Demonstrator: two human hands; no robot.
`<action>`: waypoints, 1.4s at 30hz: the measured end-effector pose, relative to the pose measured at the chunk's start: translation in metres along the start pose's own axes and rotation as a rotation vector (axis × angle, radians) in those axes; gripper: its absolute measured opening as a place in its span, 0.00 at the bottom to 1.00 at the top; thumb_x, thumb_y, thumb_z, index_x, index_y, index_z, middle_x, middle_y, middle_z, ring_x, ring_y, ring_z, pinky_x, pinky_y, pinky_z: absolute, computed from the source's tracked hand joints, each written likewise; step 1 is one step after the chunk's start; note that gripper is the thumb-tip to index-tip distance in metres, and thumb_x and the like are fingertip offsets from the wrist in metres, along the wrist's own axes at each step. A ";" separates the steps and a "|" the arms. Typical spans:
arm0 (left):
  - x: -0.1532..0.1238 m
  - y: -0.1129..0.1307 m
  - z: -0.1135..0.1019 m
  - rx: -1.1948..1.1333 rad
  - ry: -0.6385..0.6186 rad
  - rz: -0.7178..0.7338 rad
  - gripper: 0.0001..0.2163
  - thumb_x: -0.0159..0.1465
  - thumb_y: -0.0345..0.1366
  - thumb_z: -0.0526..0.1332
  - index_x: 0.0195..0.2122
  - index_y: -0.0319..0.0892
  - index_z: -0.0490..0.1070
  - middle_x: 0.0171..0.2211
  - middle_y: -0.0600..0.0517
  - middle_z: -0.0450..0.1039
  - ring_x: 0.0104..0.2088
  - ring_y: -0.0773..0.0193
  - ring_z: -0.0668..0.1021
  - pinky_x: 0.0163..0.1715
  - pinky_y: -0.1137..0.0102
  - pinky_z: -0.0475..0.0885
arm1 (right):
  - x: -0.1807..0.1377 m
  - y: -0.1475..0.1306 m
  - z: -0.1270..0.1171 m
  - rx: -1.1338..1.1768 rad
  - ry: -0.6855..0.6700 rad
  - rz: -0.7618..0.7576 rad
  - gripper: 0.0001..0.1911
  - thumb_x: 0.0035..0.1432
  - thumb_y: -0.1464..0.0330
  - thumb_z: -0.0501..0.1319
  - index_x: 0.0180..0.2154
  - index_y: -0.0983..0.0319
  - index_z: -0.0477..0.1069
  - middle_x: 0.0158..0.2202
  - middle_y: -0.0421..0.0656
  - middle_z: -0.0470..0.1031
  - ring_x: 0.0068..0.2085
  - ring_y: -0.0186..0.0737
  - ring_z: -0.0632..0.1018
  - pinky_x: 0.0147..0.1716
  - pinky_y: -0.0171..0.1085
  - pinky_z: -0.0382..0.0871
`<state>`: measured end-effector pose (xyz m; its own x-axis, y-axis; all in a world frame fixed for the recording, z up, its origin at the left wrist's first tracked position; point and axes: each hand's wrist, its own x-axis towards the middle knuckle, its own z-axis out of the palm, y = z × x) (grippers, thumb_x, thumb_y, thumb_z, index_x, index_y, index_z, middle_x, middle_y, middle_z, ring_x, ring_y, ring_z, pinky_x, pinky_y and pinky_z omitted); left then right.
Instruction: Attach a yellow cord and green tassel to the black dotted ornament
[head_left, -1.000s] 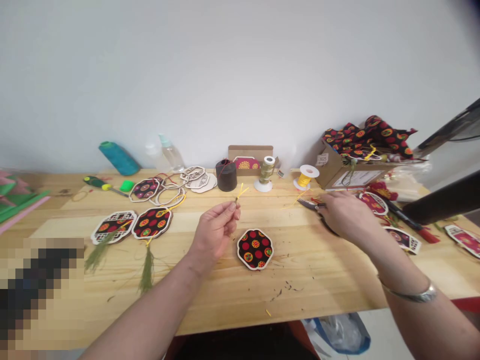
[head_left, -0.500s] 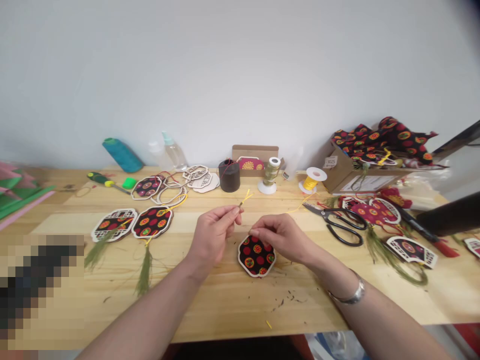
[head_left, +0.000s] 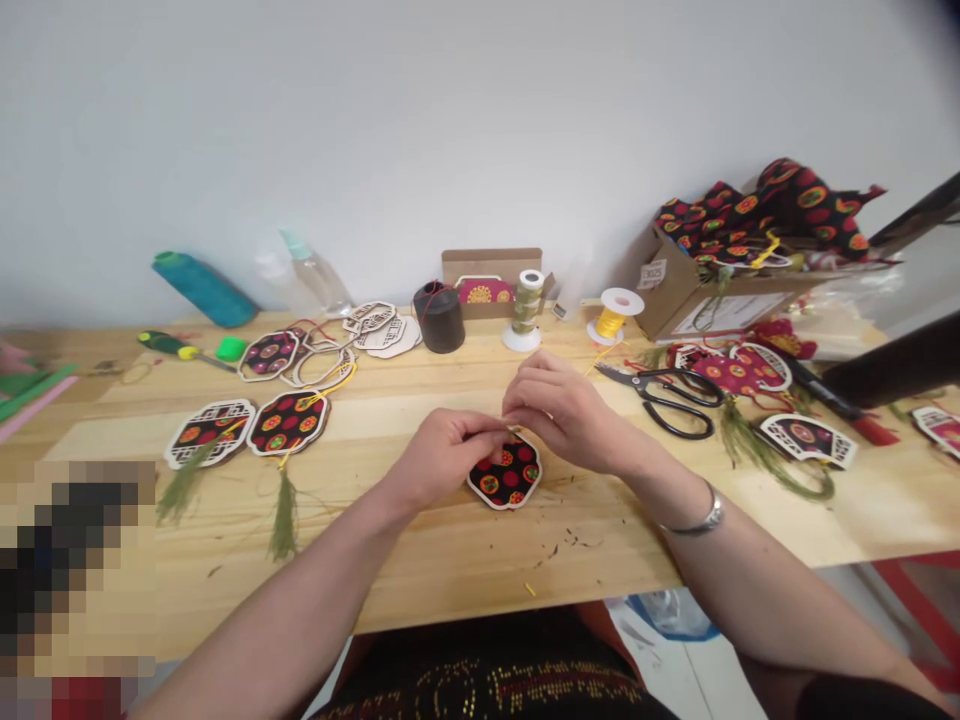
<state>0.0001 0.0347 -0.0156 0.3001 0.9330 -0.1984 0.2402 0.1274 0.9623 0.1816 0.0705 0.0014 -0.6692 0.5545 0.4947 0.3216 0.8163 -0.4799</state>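
Left hand [head_left: 442, 455] and right hand [head_left: 559, 410] meet at the black patterned ornament [head_left: 508, 485] on the counter [head_left: 420, 580], fingers [head_left: 489, 442] pinched (on what, I cannot tell).

The charm [head_left: 516, 486] has a cloth front, the table [head_left: 442, 570] is smooth wood, the bracelet [head_left: 713, 511] shiny metal, the box [head_left: 670, 288] cardboard.

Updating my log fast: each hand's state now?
Left hand: pinched closed, over the patterned ornament; can't tell what it holds.
Right hand: pinched closed beside the left; contents hidden.
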 end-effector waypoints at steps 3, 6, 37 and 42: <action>-0.002 -0.002 0.000 -0.159 -0.148 -0.038 0.06 0.54 0.36 0.64 0.25 0.40 0.78 0.19 0.54 0.72 0.22 0.70 0.70 0.25 0.74 0.64 | -0.002 0.008 -0.002 0.214 -0.025 0.131 0.07 0.59 0.72 0.57 0.28 0.64 0.69 0.27 0.42 0.70 0.34 0.36 0.67 0.36 0.37 0.63; -0.002 -0.002 -0.002 -0.362 -0.156 -0.101 0.06 0.51 0.37 0.67 0.27 0.39 0.79 0.18 0.53 0.70 0.18 0.74 0.65 0.18 0.76 0.55 | -0.002 0.016 0.000 0.511 -0.132 0.354 0.08 0.57 0.69 0.59 0.27 0.65 0.69 0.24 0.39 0.69 0.28 0.31 0.68 0.30 0.34 0.63; 0.003 -0.006 -0.003 -0.438 0.240 0.062 0.06 0.52 0.37 0.68 0.27 0.40 0.80 0.47 0.48 0.67 0.19 0.82 0.59 0.17 0.76 0.53 | -0.001 0.000 0.025 0.653 0.098 0.648 0.15 0.52 0.58 0.62 0.26 0.65 0.71 0.22 0.39 0.69 0.24 0.30 0.65 0.24 0.32 0.60; 0.003 -0.003 -0.004 -0.496 0.229 0.054 0.06 0.52 0.35 0.67 0.27 0.38 0.80 0.45 0.45 0.71 0.16 0.83 0.58 0.16 0.74 0.50 | -0.002 0.000 0.026 0.692 0.080 0.660 0.15 0.51 0.59 0.62 0.24 0.65 0.70 0.20 0.37 0.65 0.22 0.28 0.61 0.21 0.30 0.55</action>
<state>-0.0035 0.0389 -0.0185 0.0776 0.9850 -0.1542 -0.2502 0.1689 0.9533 0.1655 0.0651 -0.0182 -0.4390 0.8985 0.0073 0.1330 0.0730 -0.9884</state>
